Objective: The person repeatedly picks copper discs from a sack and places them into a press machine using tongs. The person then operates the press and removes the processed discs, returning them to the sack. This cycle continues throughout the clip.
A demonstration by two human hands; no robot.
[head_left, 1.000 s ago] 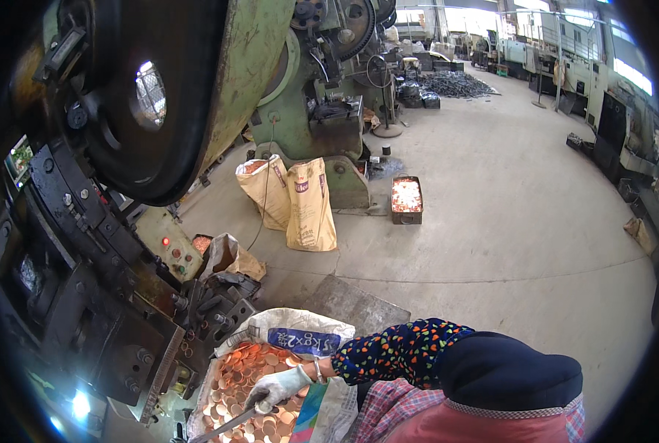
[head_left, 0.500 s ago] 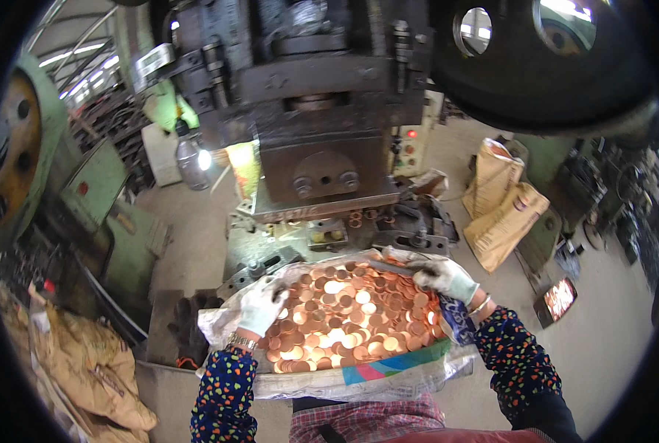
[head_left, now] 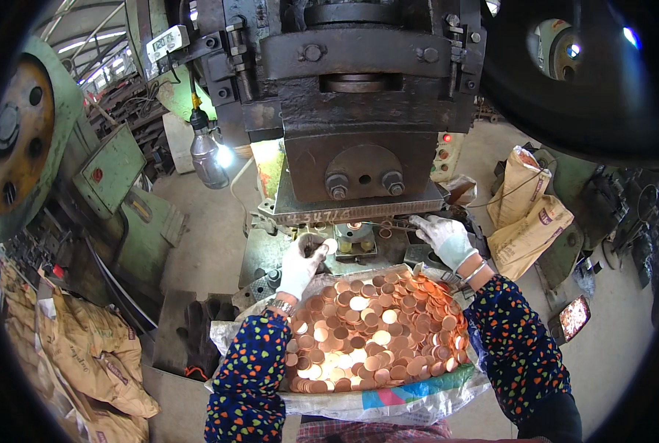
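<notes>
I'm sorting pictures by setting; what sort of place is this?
Probably a metal-stamping workshop: a heavy dark press stands beyond a heap of copper-coloured discs, with a green machine at the left.

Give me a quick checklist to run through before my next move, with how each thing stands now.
1. Left hand holding a copper disc: ok, pinched at its edge.
2. Right hand gripping the thin tool: ok.
3. White gloves on both hands: ok.
4. Right hand clear of the press block: cannot tell, depth is unclear.
5. Lamp lit: ok.
6. More discs in the sack: ok, plenty.
</notes>
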